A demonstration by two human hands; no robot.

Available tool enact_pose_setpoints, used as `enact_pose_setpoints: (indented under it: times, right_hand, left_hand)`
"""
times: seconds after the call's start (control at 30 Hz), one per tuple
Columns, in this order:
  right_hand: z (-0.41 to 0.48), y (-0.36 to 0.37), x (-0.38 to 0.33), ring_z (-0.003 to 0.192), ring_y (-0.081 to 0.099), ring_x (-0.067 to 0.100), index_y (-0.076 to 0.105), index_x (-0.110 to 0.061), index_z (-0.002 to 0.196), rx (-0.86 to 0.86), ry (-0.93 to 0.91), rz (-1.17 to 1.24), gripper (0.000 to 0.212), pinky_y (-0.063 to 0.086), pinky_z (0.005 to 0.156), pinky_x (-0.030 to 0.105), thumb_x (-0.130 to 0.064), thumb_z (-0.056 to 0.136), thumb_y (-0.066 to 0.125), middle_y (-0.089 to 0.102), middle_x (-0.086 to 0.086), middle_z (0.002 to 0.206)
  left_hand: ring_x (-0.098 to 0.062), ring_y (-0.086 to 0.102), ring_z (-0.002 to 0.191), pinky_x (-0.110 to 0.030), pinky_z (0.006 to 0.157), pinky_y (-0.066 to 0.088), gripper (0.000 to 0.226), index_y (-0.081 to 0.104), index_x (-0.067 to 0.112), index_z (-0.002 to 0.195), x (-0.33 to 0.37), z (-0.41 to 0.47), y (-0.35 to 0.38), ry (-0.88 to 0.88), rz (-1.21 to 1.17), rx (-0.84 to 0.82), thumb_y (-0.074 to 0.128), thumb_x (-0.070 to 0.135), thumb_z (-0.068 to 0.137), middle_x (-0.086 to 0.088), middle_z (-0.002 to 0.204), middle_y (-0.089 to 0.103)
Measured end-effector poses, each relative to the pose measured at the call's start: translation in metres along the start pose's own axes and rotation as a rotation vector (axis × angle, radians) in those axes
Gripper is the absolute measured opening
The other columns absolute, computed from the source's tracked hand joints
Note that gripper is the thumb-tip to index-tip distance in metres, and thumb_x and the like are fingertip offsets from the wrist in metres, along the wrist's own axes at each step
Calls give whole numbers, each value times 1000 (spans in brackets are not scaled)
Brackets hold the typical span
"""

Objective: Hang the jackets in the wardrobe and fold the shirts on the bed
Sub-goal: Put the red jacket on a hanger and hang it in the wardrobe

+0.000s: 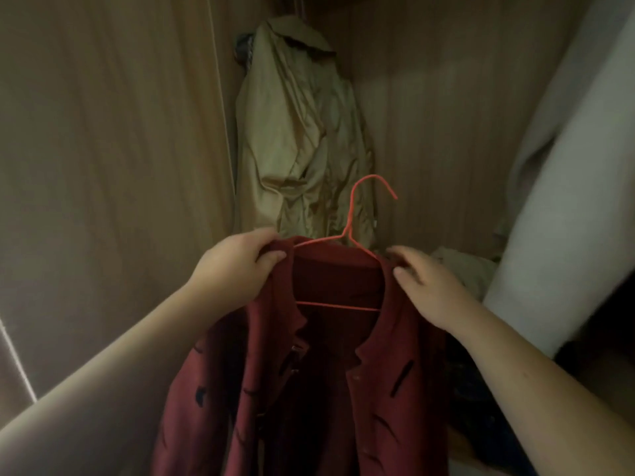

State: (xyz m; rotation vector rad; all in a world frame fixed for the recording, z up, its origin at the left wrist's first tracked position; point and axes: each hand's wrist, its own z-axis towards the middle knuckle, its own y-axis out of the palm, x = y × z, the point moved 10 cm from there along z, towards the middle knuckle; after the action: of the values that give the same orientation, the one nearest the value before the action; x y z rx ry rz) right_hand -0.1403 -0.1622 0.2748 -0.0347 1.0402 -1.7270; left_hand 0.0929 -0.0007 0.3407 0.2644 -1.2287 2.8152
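Hanging step in hand: the red jacket (326, 389) is draped on the wire hanger (347, 231) and held in mid-air at the wardrobe (429, 115) opening, below and in front of the khaki jacket (302, 132), which hangs in the back left corner. The left shoulder is gripped by the left hand (237, 266), its fingers (264, 235) curled over the cloth with the thumb pinching from the near side. The right shoulder seam is pinched by the right hand (429, 286) between fingertips and thumb. The hook is free and upright, its open end turned right. The rail is not seen, so its height cannot be told. Suggested: one hand is shifted to the hanger neck so the hook can be steered, while the jacket is steadied by the other. Both shoulders should be seated squarely on the wire first, since the front is open and the cloth could slide off. A free spot to the right of the khaki jacket is preferred. The pale cloth (567, 201) at the right edge should be cleared.
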Motion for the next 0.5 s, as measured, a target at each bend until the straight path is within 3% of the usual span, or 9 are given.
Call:
enact_pose_setpoints:
  times: [0.07, 0.17, 0.23, 0.3, 0.4, 0.5]
  right_hand:
    - [9, 17, 0, 111, 60, 11, 54, -37, 122, -85, -1, 16, 29, 47, 93, 31, -42, 95, 43, 66, -12, 117]
    - [30, 15, -15, 102, 65, 15, 54, -38, 115, 48, -64, 16, 18, 50, 84, 33, -34, 99, 49, 69, -11, 105]
    - [46, 9, -34, 103, 65, 19, 52, -37, 124, 150, -116, -35, 25, 49, 83, 33, -32, 99, 49, 70, -7, 110]
    - [64, 1, -57, 103, 64, 19, 52, -38, 128, 233, -172, -94, 30, 44, 80, 27, -34, 99, 49, 70, -6, 114]
    - [94, -10, -89, 101, 65, 21, 58, -32, 127, 321, -244, -167, 35, 38, 75, 24, -41, 96, 43, 72, -5, 110]
    - [122, -13, -112, 93, 66, 22, 58, -32, 121, 355, -277, -232, 27, 38, 69, 26, -38, 99, 43, 72, -6, 101]
  left_hand:
    - [-18, 56, 71, -34, 60, 41, 26, 44, 47, 72, -9, 9, -12, -11, -14, 24, 59, 39, 90, 13, 66, 54]
    - [-12, 57, 76, -31, 65, 41, 22, 45, 51, 80, -24, 19, -22, 13, -13, -18, 59, 39, 91, 19, 72, 56]
    - [-12, 61, 84, -33, 71, 47, 8, 52, 46, 93, -34, 29, -24, 40, 6, -81, 57, 40, 94, 17, 83, 63]
    - [-18, 63, 91, -38, 78, 51, 9, 55, 37, 104, -43, 40, -31, 70, 49, -90, 54, 39, 95, 12, 93, 67]
    - [-20, 64, 92, -41, 78, 52, 11, 55, 33, 105, -55, 61, -49, 95, 65, -25, 50, 38, 97, 8, 95, 68]
    - [-23, 63, 91, -39, 76, 50, 11, 51, 30, 100, -62, 84, -64, 147, 108, 24, 45, 39, 99, 6, 93, 66]
